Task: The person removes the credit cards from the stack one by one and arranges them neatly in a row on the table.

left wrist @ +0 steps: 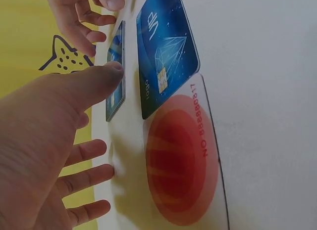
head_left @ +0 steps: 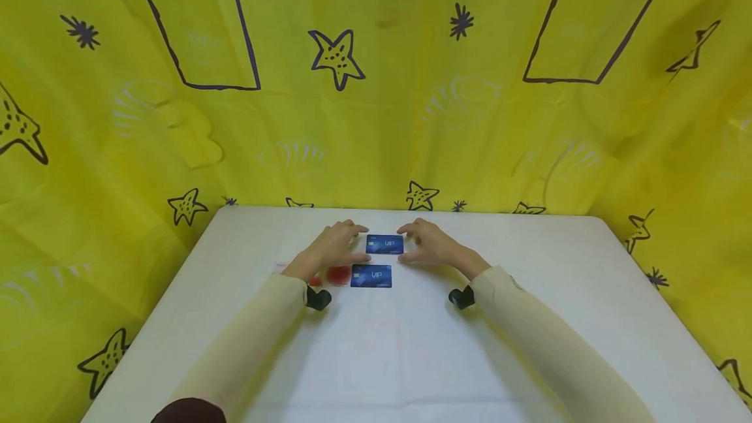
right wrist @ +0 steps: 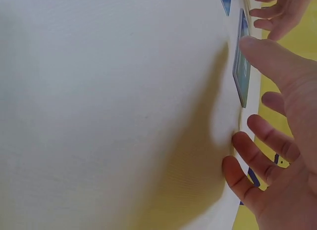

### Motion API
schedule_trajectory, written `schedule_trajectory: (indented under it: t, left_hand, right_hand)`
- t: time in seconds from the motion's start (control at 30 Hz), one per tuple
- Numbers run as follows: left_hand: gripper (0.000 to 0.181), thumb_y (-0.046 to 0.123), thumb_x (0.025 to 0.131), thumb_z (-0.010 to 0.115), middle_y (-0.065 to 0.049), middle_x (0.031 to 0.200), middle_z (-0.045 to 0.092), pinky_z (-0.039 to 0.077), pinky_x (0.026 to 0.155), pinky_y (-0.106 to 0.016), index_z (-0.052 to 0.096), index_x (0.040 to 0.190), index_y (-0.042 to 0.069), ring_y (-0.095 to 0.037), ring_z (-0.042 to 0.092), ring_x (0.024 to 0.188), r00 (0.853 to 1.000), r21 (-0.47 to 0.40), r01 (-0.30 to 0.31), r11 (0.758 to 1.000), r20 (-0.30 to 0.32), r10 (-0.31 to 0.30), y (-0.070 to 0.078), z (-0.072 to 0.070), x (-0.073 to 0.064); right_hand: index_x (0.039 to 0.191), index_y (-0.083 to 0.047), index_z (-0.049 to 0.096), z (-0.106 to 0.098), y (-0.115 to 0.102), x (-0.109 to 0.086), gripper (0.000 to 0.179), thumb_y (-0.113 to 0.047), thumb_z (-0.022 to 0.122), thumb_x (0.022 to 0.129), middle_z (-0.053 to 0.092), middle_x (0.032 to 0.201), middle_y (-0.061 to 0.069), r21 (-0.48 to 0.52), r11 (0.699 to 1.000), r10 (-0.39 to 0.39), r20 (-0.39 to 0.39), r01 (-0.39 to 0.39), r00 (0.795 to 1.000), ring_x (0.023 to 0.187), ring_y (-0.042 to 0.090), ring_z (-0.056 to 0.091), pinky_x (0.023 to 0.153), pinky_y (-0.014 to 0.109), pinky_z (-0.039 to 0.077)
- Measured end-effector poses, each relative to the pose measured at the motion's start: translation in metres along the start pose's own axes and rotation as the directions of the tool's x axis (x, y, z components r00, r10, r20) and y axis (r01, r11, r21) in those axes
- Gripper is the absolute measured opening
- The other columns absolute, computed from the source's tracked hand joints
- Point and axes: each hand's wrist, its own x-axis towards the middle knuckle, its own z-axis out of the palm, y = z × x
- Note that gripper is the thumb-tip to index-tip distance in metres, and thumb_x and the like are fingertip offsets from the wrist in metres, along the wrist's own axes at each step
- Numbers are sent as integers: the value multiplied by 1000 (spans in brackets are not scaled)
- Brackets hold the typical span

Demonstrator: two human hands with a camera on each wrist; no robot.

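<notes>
A blue card marked VIP [head_left: 384, 244] lies flat on the table between the two hands; in the wrist views its edge looks thick, like a small stack. My left hand [head_left: 339, 244] is at its left side, thumb near the close corner and index finger near the far one. Mirroring it on the right, my right hand [head_left: 431, 245] has thumb and fingers spread apart around that end. Closer to me lies a second blue VIP card [head_left: 371, 276]. Left of that one, a white card with red ovals [left wrist: 181, 161] is partly hidden under the left forearm in the head view.
The white table [head_left: 411, 344] reaches back to a yellow curtain [head_left: 376, 123] printed with stars and shells. Dark wrist-worn pieces [head_left: 318, 299] stick out beneath both cuffs. Shadows of the arms fall across the tabletop.
</notes>
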Motion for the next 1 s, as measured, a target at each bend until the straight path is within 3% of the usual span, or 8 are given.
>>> schedule_trajectory:
  t: [0.43,1.0]
  left_hand:
    - [63,46,89,76,-9,130,60,45,104,-48,61,143,17,-28,53,117,1000,60,-27,998,4,27,2,3,10]
    - [57,47,92,74,-7,130,57,46,102,-46,63,142,21,-26,50,115,999,66,28,997,38,-31,6,2,16]
  right_hand:
    - [141,-10,62,-4,6,10,60,-34,81,89,60,124,14,7,998,54,63,-55,997,102,26,57,91,41,51]
    - [136,-10,65,-1,8,15,51,-31,78,92,59,124,13,5,997,70,67,-71,995,104,26,56,93,41,51]
